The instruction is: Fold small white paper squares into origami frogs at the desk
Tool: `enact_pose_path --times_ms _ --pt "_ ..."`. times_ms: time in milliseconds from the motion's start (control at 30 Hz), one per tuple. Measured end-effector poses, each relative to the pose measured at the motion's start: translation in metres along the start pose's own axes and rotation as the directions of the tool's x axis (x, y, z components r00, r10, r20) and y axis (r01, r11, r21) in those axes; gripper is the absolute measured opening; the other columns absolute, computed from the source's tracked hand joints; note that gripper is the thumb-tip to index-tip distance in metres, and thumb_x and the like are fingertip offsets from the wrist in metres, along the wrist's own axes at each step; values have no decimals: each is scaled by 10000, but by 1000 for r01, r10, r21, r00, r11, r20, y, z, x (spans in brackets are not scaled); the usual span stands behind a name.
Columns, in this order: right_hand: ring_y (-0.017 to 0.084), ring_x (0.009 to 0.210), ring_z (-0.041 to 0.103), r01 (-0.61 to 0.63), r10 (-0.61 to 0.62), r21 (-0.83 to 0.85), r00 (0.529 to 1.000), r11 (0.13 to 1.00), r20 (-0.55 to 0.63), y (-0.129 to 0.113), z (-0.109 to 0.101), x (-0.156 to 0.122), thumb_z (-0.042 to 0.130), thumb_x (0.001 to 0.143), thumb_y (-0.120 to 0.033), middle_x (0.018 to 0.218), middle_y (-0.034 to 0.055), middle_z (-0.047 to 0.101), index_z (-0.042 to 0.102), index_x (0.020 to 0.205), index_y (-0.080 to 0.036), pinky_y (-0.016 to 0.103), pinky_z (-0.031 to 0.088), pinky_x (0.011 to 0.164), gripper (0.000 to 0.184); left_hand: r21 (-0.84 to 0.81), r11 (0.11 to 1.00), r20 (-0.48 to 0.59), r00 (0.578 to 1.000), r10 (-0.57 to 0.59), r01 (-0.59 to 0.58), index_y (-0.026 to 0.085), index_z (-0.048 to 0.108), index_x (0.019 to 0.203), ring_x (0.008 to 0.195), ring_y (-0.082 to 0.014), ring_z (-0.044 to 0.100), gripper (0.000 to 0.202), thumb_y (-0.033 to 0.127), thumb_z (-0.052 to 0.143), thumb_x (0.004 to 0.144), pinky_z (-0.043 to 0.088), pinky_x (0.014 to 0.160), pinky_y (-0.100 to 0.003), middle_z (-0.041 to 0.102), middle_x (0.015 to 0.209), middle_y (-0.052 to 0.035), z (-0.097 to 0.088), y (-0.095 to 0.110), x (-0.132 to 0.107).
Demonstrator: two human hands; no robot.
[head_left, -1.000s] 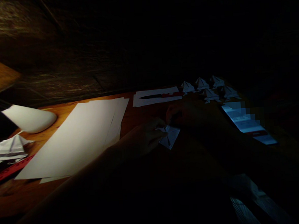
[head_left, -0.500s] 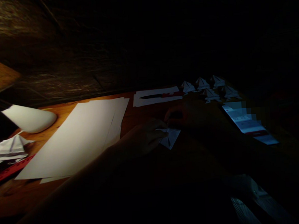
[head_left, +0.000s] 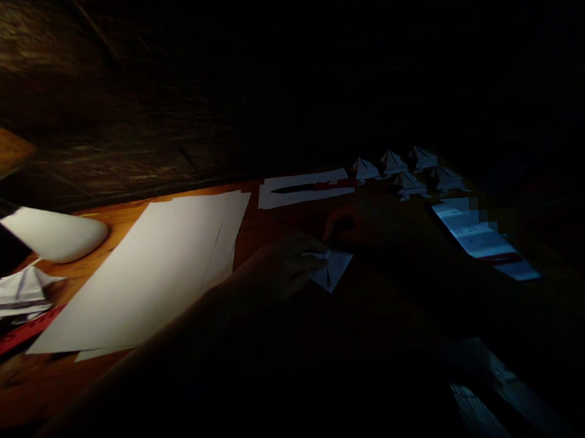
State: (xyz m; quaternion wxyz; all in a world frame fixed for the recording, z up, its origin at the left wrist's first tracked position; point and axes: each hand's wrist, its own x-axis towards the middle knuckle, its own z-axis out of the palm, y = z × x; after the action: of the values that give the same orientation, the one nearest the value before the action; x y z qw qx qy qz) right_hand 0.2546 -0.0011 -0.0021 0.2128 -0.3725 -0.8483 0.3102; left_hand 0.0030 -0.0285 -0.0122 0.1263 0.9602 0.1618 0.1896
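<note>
A small folded piece of paper (head_left: 335, 273) lies on the dark wooden table in front of me, one pointed corner toward me. My left hand (head_left: 293, 264) grips its left side, fingers bent over the upper edge. From the far right, my right hand (head_left: 356, 224) reaches in with thumb and index finger pinched at the paper's top corner. Deep shadow hides most of the right fingers and both palms. Beyond the hands, several folded paper frogs (head_left: 410, 184) stand in a group at the table's back right.
Large white sheets (head_left: 140, 269) lie to the left. A knife with a red handle (head_left: 335, 184) rests on smaller white paper (head_left: 301, 198). To the right is a lit phone (head_left: 484, 239). A white lamp base (head_left: 58, 234), crumpled-looking folded paper (head_left: 14, 295) and a red ruler-like strip (head_left: 23, 333) sit far left.
Both hands stay at the folded paper, with only slight finger movement at its top corner. The whole view has shifted a little, so things sit slightly farther left.
</note>
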Motion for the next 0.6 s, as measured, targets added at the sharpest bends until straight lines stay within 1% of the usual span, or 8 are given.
enact_pose_path --times_ms 133,267,333,467,600 --pt "141 745 692 6 -6 13 999 1000 34 3 -2 2 646 799 -92 892 19 791 789 876 -190 249 485 692 190 27 1000 11 1000 -5 5 173 704 1172 1182 -226 607 254 117 539 988 561 969 -369 643 1267 -110 -1 2 0" --pt "141 767 701 24 -29 70 997 997 66 7 -3 3 638 809 -92 889 13 787 779 862 -196 251 497 719 183 24 999 37 998 -50 49 176 709 1176 1121 -210 625 253 144 541 990 577 907 -337 610 1280 -118 -1 1 -1" --pt "142 767 697 32 -37 77 997 997 69 9 -2 3 615 800 -74 887 10 785 777 863 -197 255 497 717 213 16 999 33 998 -46 46 180 712 1179 1113 -211 628 254 155 538 995 579 891 -337 612 1278 -120 0 0 -2" --pt "163 794 698 4 -7 64 999 998 45 9 0 3 609 765 -55 899 11 792 787 858 -212 281 507 745 255 26 1000 31 999 -18 17 187 704 1197 1175 -231 615 268 143 529 999 573 946 -385 640 1293 -113 -1 -2 -2" --pt "161 812 702 17 -19 48 999 999 49 5 -1 3 592 768 -40 937 15 794 789 875 -211 281 510 769 281 46 999 18 1000 18 -19 188 714 1145 1182 -230 616 248 133 526 994 573 964 -401 667 1286 -96 0 -4 -1"
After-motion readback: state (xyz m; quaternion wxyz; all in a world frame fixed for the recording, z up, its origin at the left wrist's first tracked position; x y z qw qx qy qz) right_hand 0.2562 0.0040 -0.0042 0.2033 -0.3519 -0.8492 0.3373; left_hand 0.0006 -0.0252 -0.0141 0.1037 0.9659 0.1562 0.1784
